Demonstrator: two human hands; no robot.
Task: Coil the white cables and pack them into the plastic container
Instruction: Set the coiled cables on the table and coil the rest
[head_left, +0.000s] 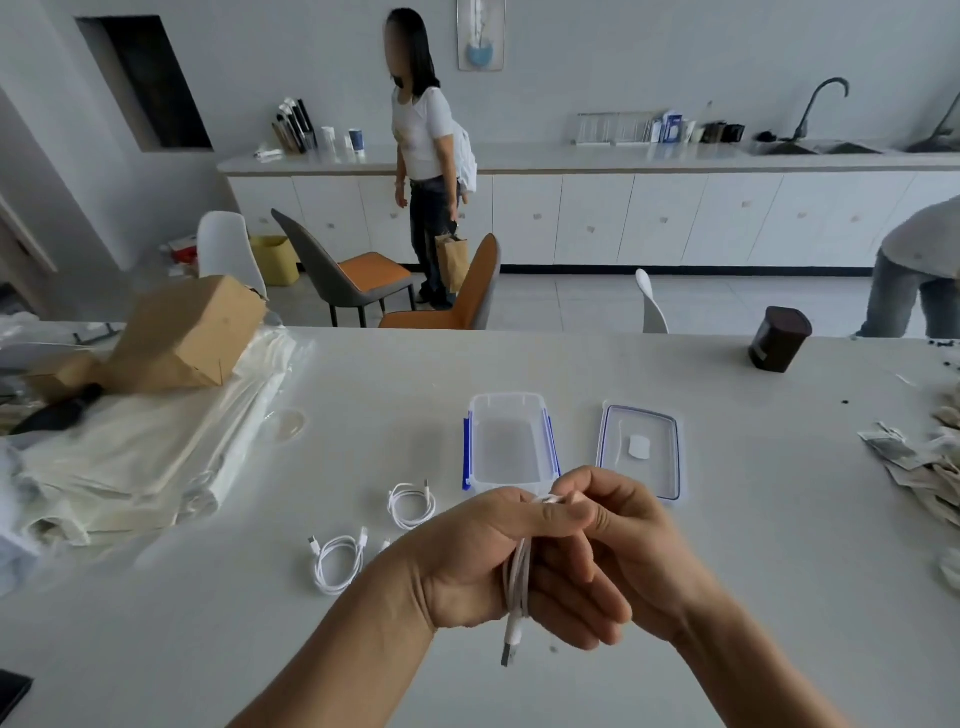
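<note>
The left hand (478, 551) grips a bundled white cable (519, 577), whose long axis runs near to far with the plug at the near end. The right hand (623, 545) pinches the far end in its fingers (597, 480). The open plastic container (506, 400) sits on the surface (779, 545) just beyond both hands, straight ahead.

The only view comes from a wide-angle camera worn on the person's head, looking forward and down across the counter (753, 545) from its near side. The left hand (478, 561) and right hand (628, 545) sit close under the lens in the lower middle, forearms entering from the bottom edge. Beyond the counter's far edge the wide field reaches chairs (358, 280) and the cabinets (675, 223) along the back wall.
</note>
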